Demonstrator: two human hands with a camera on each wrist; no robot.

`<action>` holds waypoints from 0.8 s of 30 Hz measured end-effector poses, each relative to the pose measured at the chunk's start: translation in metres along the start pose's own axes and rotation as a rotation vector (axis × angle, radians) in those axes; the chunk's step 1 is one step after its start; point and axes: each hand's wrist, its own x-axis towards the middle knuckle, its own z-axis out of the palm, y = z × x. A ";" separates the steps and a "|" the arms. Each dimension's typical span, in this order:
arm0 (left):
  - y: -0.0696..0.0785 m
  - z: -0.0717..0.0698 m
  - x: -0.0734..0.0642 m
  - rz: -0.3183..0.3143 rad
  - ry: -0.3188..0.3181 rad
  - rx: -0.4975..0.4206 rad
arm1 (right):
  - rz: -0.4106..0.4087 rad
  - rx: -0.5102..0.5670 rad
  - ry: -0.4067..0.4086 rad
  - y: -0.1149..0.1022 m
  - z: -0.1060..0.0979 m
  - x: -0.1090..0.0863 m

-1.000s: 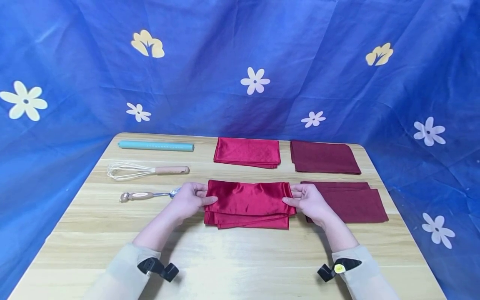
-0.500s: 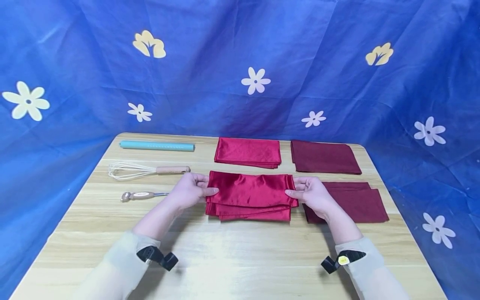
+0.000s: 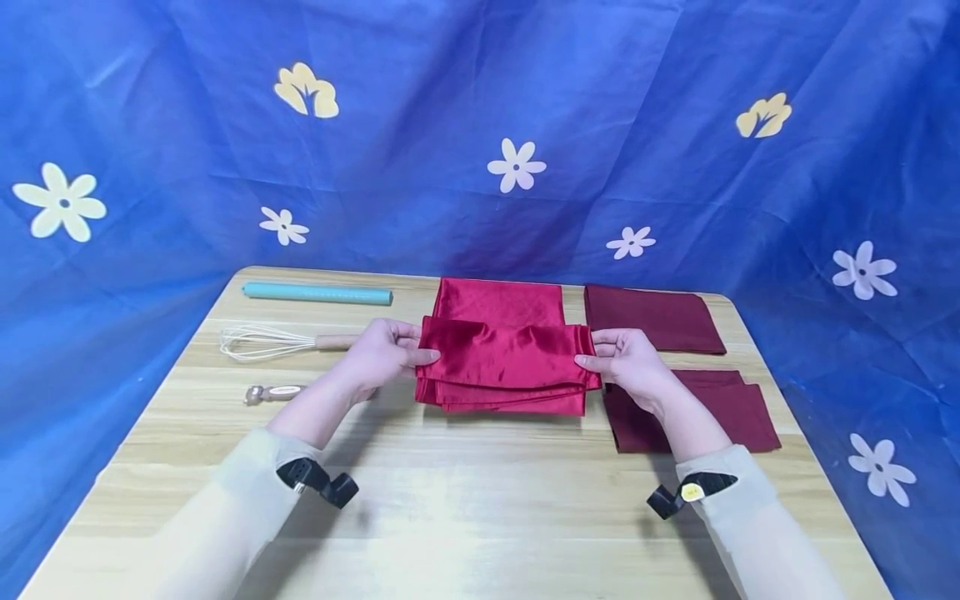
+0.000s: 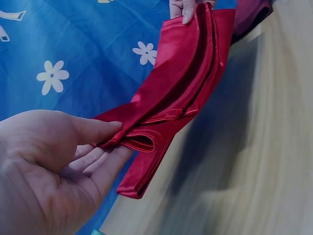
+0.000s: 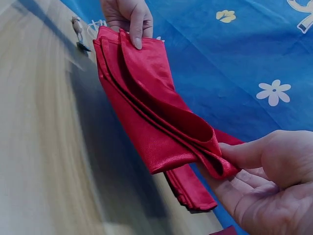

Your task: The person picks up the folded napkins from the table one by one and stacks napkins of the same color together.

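A folded red satin cloth (image 3: 510,358) hangs between my two hands, raised above the table with its shadow below. My left hand (image 3: 386,357) pinches its left end, thumb on top and fingers underneath. At the right end my right hand (image 3: 630,367) grips it the same way. Loose folded layers sag under the held part, as the left wrist view shows on the cloth (image 4: 171,88). Just behind it, a second folded red satin cloth (image 3: 502,302) lies on the table, its front part covered by the held one in the head view.
Two folded dark maroon cloths, one at the back (image 3: 652,318) and one nearer (image 3: 705,417), lie on the right. On the left are a turquoise stick (image 3: 317,293), a whisk (image 3: 270,342) and a brown-handled utensil (image 3: 273,393), partly behind my left arm. A blue curtain (image 3: 420,125) stands behind the table.
Both hands have lifted the red satin cloth and carried it away from me toward the back, so it now overlaps the rear red cloth in the head view.
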 end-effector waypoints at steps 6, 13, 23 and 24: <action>0.009 -0.006 0.013 -0.015 0.022 0.014 | 0.013 0.004 0.023 -0.008 -0.006 0.013; 0.022 -0.009 0.025 -0.007 0.045 0.075 | 0.028 -0.002 0.044 -0.016 -0.012 0.028; 0.024 -0.017 0.050 -0.001 0.073 0.078 | 0.044 -0.066 0.081 -0.019 -0.018 0.057; 0.023 -0.018 0.053 -0.003 0.075 0.076 | 0.044 -0.060 0.082 -0.018 -0.018 0.060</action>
